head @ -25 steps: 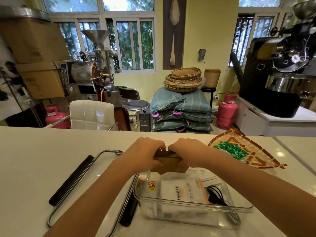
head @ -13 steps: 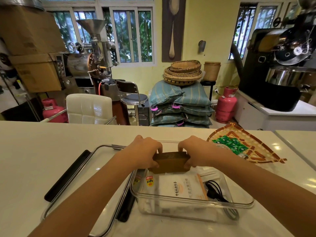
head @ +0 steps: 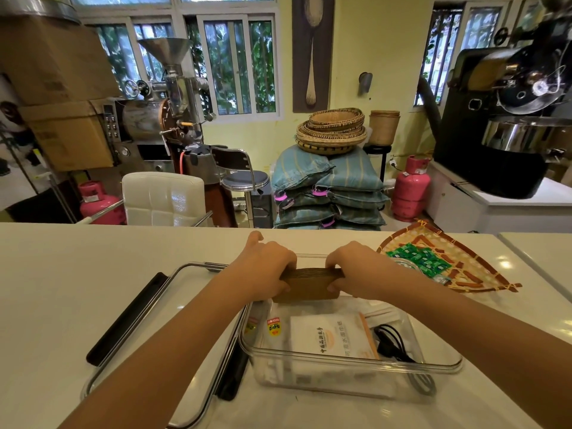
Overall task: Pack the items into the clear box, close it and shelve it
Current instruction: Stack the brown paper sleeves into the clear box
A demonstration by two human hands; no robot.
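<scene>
the left hand (head: 266, 269) and right hand (head: 356, 269) each grip one end of the brown stack (head: 309, 286), which sits between them over the far end of the clear box (head: 349, 363).

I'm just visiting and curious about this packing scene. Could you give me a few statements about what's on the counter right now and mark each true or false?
1. Both hands hold the brown stack of paper sleeves. True: the left hand and right hand grip its two ends.
2. The clear box is empty. False: it holds a white packet and a black cable, among other things.
3. The lid is on the box. False: it lies on the counter, left of the box.
4. Green sachets lie on the woven tray. True.
5. The woven tray is left of the box. False: it is on the right, farther back.
</scene>
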